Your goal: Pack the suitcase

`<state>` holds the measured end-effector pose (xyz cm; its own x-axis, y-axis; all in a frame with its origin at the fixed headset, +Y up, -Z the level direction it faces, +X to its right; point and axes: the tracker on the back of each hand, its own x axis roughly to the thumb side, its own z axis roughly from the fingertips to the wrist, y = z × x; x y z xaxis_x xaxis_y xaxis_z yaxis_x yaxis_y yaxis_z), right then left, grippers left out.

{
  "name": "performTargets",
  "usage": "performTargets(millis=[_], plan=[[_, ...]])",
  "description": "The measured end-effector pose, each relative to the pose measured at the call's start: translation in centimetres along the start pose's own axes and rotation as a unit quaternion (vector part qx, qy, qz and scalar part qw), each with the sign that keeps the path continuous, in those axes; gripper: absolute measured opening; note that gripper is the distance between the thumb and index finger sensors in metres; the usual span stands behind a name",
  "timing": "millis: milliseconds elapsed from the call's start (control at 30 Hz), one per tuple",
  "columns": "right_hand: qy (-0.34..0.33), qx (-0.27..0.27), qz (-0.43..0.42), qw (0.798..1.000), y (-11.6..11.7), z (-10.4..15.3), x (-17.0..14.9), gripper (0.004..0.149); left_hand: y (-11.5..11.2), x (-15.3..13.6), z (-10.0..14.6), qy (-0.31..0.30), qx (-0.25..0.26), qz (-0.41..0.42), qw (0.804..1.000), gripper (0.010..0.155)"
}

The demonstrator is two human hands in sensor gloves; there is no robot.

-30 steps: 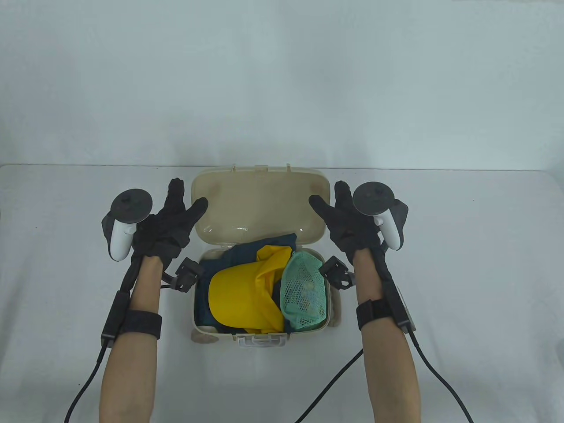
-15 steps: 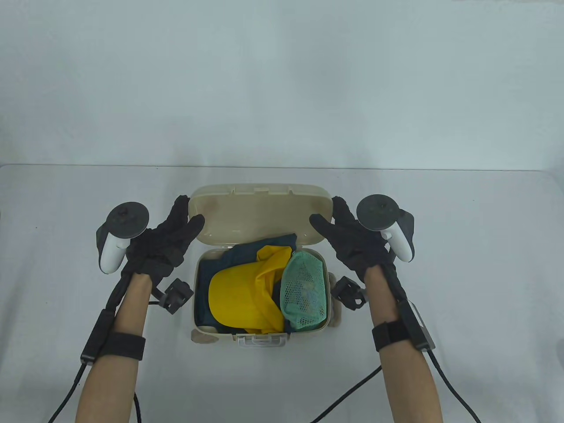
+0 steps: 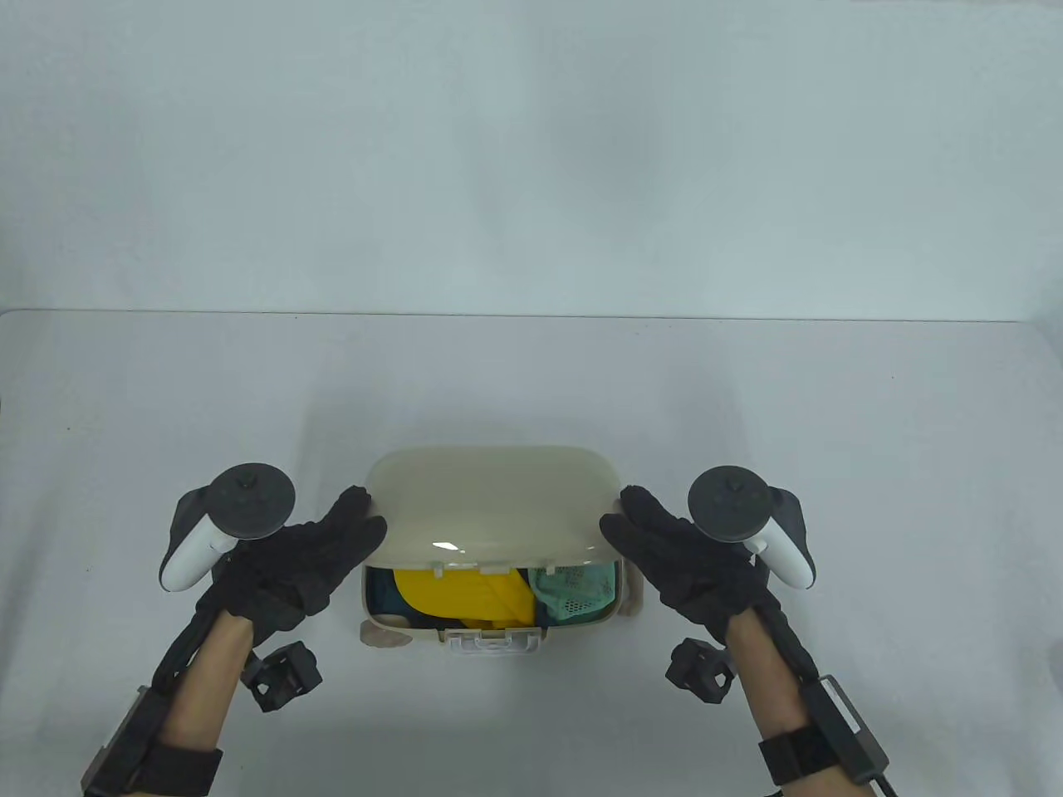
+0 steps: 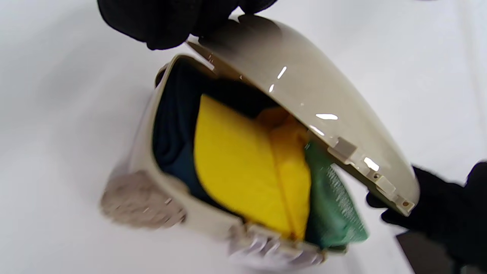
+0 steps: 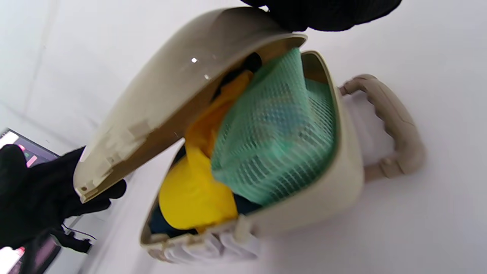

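Observation:
A small beige suitcase [image 3: 453, 624] sits at the table's near middle. Its lid [image 3: 495, 507] is tilted down over the case, partly shut, with a gap at the front. My left hand [image 3: 320, 552] holds the lid's left edge and my right hand [image 3: 668, 552] holds its right edge. Inside show a yellow cap [image 3: 453, 591], a dark blue garment [image 3: 380, 591] and a green mesh bag [image 3: 577, 586]. The wrist views show the same contents under the lid: the cap [image 4: 236, 163], the mesh bag [image 5: 274, 133] and the lid [image 4: 304, 95].
A clear latch [image 3: 495, 642] is on the case's front edge. A beige side handle [image 5: 392, 114] sticks out on the right. The white table [image 3: 830, 415] runs to a white back wall.
Both hands have pulled the lid from standing open toward me and down over the case. The contents are now mostly covered. My arms have drawn back toward the near edge.

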<state>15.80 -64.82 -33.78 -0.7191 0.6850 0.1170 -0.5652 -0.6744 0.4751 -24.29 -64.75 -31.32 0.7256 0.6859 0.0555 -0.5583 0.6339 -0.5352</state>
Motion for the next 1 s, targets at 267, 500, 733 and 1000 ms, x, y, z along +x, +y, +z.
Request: performTargets(millis=[267,500,733,1000], plan=[[0.03,0.02,0.045,0.998,2.2,-0.7,-0.8,0.1,-2.1,-1.3,-1.1,0.032,-0.024,0.011,0.999,0.098],[0.045,0.004,0.105,0.993,3.1,-1.4,-0.1,0.1,-2.5,-1.5,-2.3,0.041,-0.008,0.018,0.999,0.095],[0.063,0.005,0.206,0.977,4.0,-1.9,1.3,0.1,-2.8,-0.7,-2.8,0.069,-0.019,-0.076,0.995,0.095],[0.059,0.0,0.206,0.977,3.9,-1.4,1.1,0.098,-1.1,0.1,-3.1,0.094,0.027,-0.14,0.985,0.09]])
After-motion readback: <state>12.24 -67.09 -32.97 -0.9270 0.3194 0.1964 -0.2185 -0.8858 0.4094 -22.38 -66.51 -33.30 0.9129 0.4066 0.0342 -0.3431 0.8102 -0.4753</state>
